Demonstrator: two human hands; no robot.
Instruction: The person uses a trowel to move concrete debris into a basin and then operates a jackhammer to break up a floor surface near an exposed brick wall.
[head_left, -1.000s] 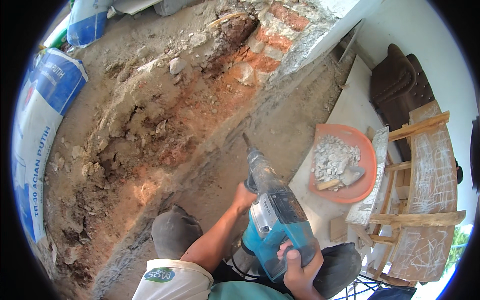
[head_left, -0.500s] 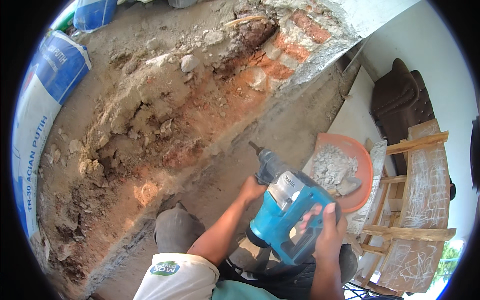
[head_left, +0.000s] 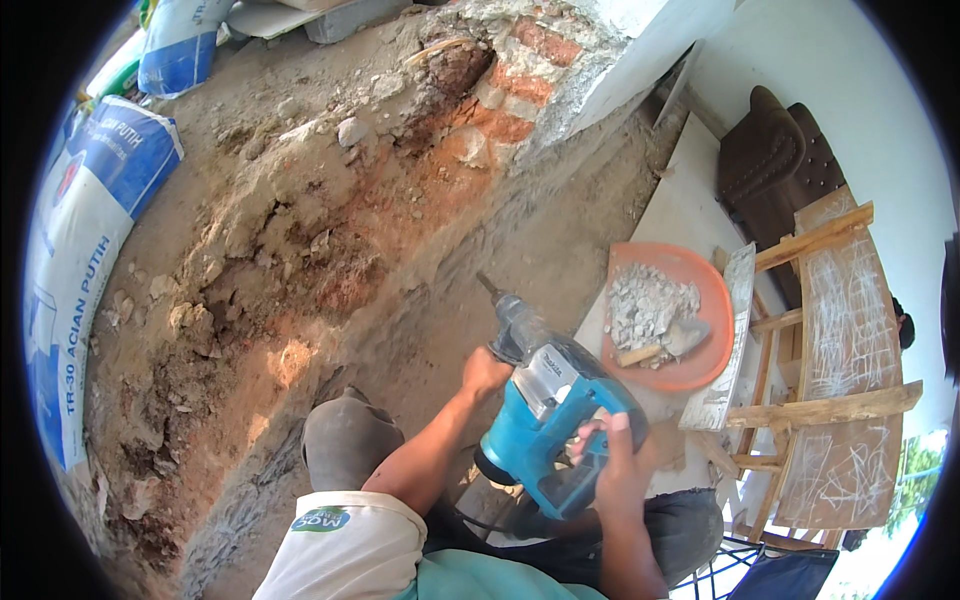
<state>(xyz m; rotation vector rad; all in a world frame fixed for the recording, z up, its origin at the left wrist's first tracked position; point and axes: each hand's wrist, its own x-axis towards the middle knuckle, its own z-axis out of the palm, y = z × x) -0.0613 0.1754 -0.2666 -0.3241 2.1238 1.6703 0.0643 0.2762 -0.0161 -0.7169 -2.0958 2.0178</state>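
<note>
Head view shows a teal rotary hammer (head_left: 545,400) just below the middle of the frame, its bit (head_left: 488,284) angled toward the upper left over dusty ground; whether the tip touches cannot be told. The left hand (head_left: 487,371) is closed around the grip near the tool's front, and the right hand (head_left: 615,455) has its fingers curled through the rear handle, thumb uppermost. Right of centre, an orange basin (head_left: 718,350) holds grey rubble (head_left: 643,298) and a trowel (head_left: 683,338). Broken earth (head_left: 240,290) runs diagonally across the left half, beside a blue-and-white sack (head_left: 90,265) at the left edge. Exposed brickwork (head_left: 522,88) stands at upper centre, and a brown tufted armchair (head_left: 765,150) at upper right.
</note>
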